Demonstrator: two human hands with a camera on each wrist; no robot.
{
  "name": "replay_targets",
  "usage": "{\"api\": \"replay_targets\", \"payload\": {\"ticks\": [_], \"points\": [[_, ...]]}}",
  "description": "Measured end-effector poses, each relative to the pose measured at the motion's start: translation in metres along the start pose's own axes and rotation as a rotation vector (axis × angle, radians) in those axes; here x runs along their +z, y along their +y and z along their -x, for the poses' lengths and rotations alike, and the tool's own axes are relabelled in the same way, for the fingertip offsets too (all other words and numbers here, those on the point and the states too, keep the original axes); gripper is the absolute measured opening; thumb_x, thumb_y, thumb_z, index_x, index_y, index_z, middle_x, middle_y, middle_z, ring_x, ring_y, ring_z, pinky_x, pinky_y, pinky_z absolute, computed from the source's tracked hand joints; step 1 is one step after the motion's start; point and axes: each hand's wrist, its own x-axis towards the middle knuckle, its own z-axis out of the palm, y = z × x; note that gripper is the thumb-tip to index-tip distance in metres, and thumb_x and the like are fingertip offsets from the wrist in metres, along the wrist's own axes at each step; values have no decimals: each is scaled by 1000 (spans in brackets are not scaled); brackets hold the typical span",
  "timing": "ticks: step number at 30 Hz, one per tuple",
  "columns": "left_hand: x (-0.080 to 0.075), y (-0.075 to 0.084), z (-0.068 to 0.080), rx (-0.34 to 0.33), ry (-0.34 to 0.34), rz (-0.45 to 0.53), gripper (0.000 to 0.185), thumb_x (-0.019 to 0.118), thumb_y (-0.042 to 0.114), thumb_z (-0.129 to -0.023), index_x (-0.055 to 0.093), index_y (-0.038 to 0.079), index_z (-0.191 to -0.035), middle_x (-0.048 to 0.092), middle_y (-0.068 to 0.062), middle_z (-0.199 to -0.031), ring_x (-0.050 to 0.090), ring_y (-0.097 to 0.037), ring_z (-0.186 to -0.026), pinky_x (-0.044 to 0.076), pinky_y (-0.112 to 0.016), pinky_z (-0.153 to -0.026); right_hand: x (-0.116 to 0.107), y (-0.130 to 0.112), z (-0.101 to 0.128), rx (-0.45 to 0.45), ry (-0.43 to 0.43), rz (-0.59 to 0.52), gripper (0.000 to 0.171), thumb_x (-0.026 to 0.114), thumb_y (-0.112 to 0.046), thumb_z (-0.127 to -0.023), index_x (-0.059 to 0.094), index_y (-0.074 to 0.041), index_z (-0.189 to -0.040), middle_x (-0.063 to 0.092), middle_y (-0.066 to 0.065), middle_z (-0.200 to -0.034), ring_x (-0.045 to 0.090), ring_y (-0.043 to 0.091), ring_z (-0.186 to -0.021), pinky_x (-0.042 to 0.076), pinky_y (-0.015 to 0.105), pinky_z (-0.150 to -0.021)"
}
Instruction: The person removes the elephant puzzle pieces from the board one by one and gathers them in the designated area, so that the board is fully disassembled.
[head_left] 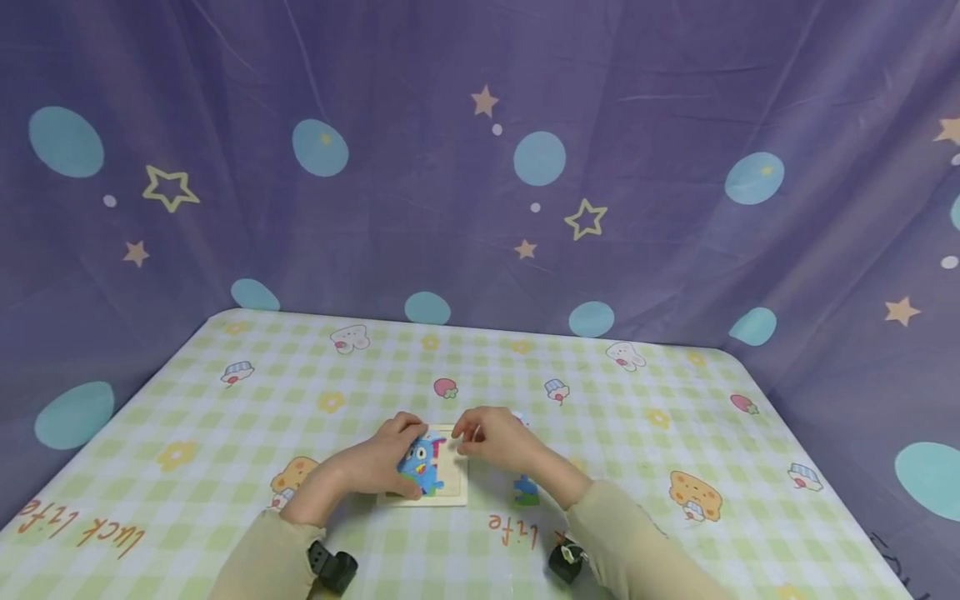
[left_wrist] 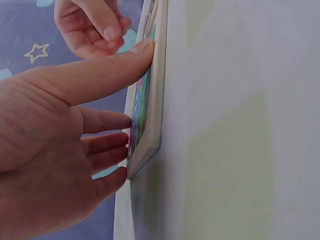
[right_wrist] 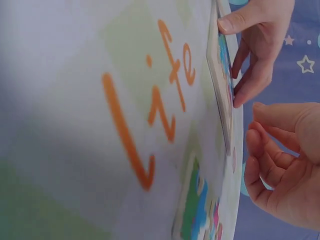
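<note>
The puzzle board (head_left: 435, 471) lies flat on the tabletop (head_left: 615, 400), near its front edge. It looks like a thin, stiff, light tray of pale wood or card with a raised rim; I judge it would slide easily on the smooth checked cloth, so the rim edges are the place to hold it.

The left hand (head_left: 382, 458) steadies the puzzle board, thumb pressed on the near edge and straight fingers (left_wrist: 107, 145) lying on the picture face. The right hand (head_left: 491, 437) hovers over the puzzle board's right side with fingers curled; whether it pinches anything I cannot tell.

1 loose puzzle piece (head_left: 525, 490) lies just right of the puzzle board. Behind the tabletop hangs a purple curtain (head_left: 480, 167) with stars and dots.
</note>
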Motion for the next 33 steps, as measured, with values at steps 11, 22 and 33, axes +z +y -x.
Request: {"api": "replay_targets", "payload": {"ticks": [11, 22, 33], "points": [[0, 0, -2, -39, 17, -24, 92, 87, 22, -76, 37, -14, -144, 35, -21, -140, 35, -36, -127, 36, -54, -104, 14, -12, -17, 13, 18, 157, 16, 72, -8, -89, 72, -6, -105, 68, 0, -90, 62, 10, -80, 49, 23, -73], [-3, -7, 0, 41, 3, -4, 90, 85, 24, -77, 38, -14, -143, 36, -19, -135, 36, -36, -124, 36, -53, -102, 21, -17, -26, 20, 32, 253, 18, 76, -14, -87, 73, -7, -103, 66, -1, -86, 60, 9, -76, 48, 23, -70], [-10, -16, -1, 101, -8, 18, 84, 84, 22, -78, 41, -13, -141, 39, -17, -135, 38, -36, -124, 38, -52, -101, 27, -18, -32, 55, 22, 302, 24, 80, -23, -85, 74, -10, -104, 63, -3, -85, 57, 7, -73, 47, 23, -66]]}}
